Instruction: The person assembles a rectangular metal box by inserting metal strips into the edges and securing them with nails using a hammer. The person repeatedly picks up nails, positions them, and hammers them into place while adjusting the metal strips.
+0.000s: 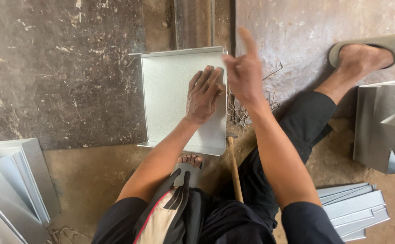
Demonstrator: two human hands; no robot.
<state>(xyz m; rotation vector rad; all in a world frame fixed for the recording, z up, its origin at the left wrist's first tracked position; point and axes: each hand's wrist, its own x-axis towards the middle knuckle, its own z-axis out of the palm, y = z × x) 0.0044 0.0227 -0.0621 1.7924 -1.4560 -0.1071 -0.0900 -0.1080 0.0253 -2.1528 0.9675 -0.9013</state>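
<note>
A grey sheet-metal piece [170, 99] with folded-up edges lies on the floor in front of me. My left hand [203, 96] rests flat on its right part, fingers spread and pressing down. My right hand [244, 72] is raised in the air just right of it, index finger pointing up, other fingers loosely curled, holding nothing. A wooden handle [235, 169] lies on the ground between my legs, its head hidden under the sheet.
Stacks of folded metal sheets lie at the lower left [14, 180], lower right [355, 210] and right edge [385, 126]. My sandalled feet show at the top right [364, 56] and below the sheet [189, 165]. A dark steel plate [62, 72] covers the floor at left.
</note>
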